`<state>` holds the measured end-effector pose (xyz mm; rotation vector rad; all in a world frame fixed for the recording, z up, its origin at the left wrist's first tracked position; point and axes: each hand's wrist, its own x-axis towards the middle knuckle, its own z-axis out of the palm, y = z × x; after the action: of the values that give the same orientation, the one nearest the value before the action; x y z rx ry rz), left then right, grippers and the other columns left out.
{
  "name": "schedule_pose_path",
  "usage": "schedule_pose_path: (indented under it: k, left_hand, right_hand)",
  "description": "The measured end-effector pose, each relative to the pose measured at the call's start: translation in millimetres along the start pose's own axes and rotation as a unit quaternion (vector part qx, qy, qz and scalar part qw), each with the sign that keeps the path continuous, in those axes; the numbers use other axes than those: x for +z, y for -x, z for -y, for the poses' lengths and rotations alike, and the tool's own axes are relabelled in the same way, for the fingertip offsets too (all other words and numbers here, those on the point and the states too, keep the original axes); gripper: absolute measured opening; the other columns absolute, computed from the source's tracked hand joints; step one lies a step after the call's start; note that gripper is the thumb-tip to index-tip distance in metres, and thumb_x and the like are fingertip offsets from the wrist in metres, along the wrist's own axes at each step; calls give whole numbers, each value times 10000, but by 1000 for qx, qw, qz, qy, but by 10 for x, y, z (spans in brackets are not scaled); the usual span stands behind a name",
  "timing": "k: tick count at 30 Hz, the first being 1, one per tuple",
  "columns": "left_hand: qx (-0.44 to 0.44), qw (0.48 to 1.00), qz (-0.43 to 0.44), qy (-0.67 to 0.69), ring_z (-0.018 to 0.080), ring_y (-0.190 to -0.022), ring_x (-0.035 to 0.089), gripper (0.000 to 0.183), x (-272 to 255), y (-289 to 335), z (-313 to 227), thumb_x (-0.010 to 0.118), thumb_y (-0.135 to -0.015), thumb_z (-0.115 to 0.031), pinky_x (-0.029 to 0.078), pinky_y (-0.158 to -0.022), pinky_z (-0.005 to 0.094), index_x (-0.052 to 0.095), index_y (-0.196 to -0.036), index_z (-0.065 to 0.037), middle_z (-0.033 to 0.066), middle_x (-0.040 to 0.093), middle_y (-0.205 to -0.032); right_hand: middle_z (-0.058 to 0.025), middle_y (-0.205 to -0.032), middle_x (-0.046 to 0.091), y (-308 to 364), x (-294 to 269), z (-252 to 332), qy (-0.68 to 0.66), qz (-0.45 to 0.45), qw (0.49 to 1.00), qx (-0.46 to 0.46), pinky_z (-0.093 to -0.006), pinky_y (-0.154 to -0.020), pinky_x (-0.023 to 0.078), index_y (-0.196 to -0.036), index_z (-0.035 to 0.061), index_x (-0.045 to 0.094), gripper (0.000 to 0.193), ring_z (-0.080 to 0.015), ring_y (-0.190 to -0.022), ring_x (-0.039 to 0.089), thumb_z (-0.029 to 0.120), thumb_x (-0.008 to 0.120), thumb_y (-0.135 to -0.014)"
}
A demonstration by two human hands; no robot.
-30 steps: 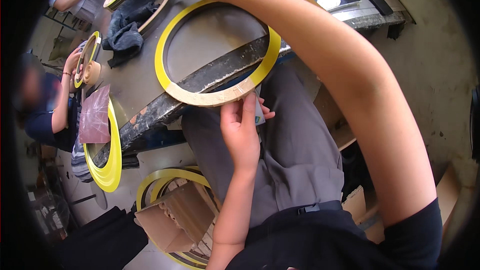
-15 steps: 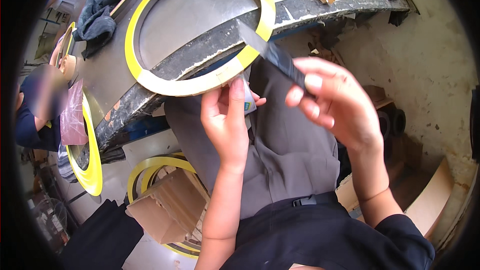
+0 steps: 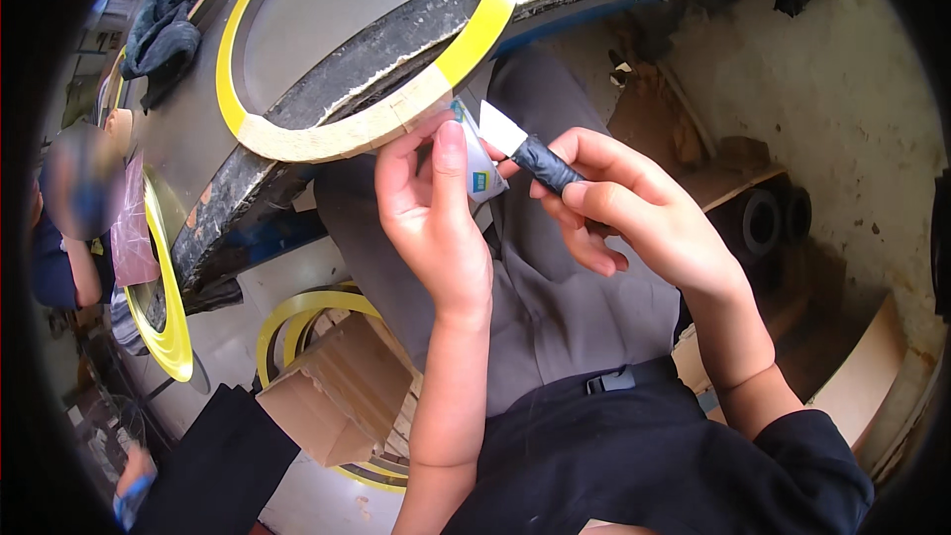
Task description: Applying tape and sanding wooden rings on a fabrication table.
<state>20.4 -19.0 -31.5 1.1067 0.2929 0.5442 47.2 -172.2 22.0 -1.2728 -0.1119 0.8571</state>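
A knife (image 3: pixel 540 160) with a short pale blade and a black wrapped handle is in my right hand (image 3: pixel 634 203), its tip angled up and left. My left hand (image 3: pixel 436 203) pinches a whitish piece of film (image 3: pixel 481 176) with small blue-green prints, just below the ring's near rim. That large ring (image 3: pixel 235 59) is yellow round most of its face, with a bare tan section along the near side. It lies on the metal workbench and overhangs the front edge. The blade is beside the film; whether they touch I cannot tell.
The workbench's worn black edge (image 3: pixel 396 69) curves in front of me. Down left are a cardboard box (image 3: pixel 342 391) and yellow rings (image 3: pixel 282 322). Another yellow ring (image 3: pixel 176 332) stands by a person (image 3: pixel 59 263) at far left. Black rolls (image 3: pixel 761 223) lie at right.
My right hand has brought the knife down beside the film, its blade now sharp rather than blurred. More of the film shows below the ring. The whole view has shifted slightly.
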Motion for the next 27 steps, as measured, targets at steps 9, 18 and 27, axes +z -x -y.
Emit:
schedule_pose_path:
  k: [9, 18, 27]
  left_hand:
    - [6, 999, -4, -43, 148, -1011, 639, 218, -118, 8, 85, 606, -1019, -114, 524, -850, 284, 598, -1184, 29, 114, 656, -1152]
    - [51, 995, 3, -81, 137, -936, 658, 217, -181, -32, 121, 548, -1034, -85, 543, -820, 266, 610, -1200, 39, 110, 667, -1132]
    - [12, 998, 7, -65, 120, -912, 649, 224, -168, -44, 38, 548, -1020, -63, 523, -810, 255, 623, -1202, 45, 111, 678, -1138]
  right_hand:
    - [58, -677, 480, -203, 62, 58, 18, 3, 1000, 8, -217, -487, 285, -944, 48, 598, 262, -21, -564, 372, 283, 539, -1043]
    - [69, -497, 394, -238, 71, 157, 20, 67, 994, 79, -229, -408, 197, -897, 35, 627, 332, -15, -420, 264, 300, 515, -1063]
    - [79, -483, 368, -288, 123, 200, -4, 66, 994, 88, -235, -396, 163, -879, 38, 633, 321, -16, -412, 250, 297, 538, -1045]
